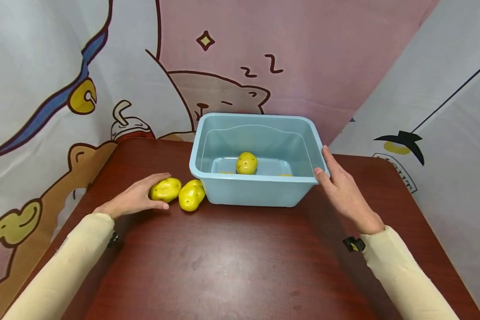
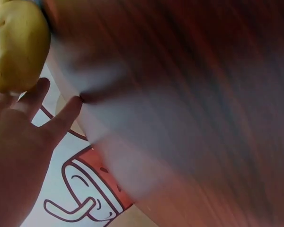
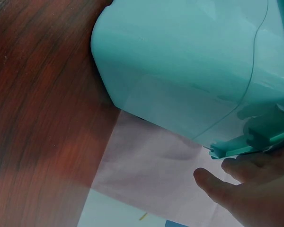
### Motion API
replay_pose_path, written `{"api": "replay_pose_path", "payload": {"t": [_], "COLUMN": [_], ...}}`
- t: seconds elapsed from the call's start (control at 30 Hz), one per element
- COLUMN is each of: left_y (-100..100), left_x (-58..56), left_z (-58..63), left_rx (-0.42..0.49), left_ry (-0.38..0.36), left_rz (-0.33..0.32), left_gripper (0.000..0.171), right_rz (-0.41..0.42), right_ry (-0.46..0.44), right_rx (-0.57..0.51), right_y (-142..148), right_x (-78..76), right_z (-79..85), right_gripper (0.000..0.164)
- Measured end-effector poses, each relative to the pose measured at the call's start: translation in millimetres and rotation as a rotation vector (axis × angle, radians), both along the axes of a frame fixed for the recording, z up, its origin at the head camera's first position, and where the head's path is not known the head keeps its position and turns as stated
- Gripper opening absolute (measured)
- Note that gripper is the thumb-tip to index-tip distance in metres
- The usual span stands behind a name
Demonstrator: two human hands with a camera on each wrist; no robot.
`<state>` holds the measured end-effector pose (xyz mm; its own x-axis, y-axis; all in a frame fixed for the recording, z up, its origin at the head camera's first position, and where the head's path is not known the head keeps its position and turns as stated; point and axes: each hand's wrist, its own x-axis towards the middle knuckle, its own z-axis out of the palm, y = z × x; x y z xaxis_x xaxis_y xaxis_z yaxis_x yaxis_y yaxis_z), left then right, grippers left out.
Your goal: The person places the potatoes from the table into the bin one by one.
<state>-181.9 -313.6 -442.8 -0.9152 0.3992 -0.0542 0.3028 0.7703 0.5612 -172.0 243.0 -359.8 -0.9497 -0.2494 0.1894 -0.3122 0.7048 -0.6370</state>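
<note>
At the left of the head view, my left hand (image 1: 138, 195) curves its fingers and thumb around a yellow potato (image 1: 166, 190) on the table. The same potato (image 2: 19, 47) shows at the corner of the left wrist view, against the fingers. A second potato (image 1: 191, 195) lies between it and a light blue plastic bin (image 1: 250, 192). My right hand (image 1: 346, 191) grips the bin's right end, thumb over the rim and fingers along the outside. Inside the bin sits a potato (image 1: 246, 163); the front wall mostly hides further yellow pieces.
The reddish-brown wooden table (image 1: 232, 262) carries the bin near its back edge. Behind it hangs a cloth (image 1: 316, 58) printed with cartoon animals, which also runs along both sides of the table.
</note>
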Motion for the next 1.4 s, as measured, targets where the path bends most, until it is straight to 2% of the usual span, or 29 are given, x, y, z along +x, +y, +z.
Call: {"api": "replay_pose_path", "payload": {"t": [0.27, 0.6, 0.83, 1.0, 1.4], "left_y": [5, 7, 5, 1, 7], "left_x": [2.9, 8.9, 22.3, 31.6, 47.6], "left_z": [-1.6, 9.5, 13.7, 16.2, 38.8], "left_rx": [0.008, 0.036, 0.064, 0.082, 0.138], "left_ry": [0.04, 0.124, 0.148, 0.193, 0.246], "left_rz": [0.028, 0.059, 0.107, 0.135, 0.166], "left_gripper": [0.084, 0.082, 0.084, 0.082, 0.078], "right_rz": [0.004, -0.002, 0.004, 0.001, -0.001], "right_ry": [0.008, 0.006, 0.006, 0.009, 0.009], "right_rx": [0.005, 0.004, -0.002, -0.002, -0.003], "right_y": [0, 2, 1, -1, 0], "right_x": [-1.1, -1.6, -1.5, -1.8, -2.1], "right_z": [-0.1, 1.9, 0.5, -0.5, -1.7], "right_gripper": [0.07, 0.07, 0.07, 0.07, 0.07]}}
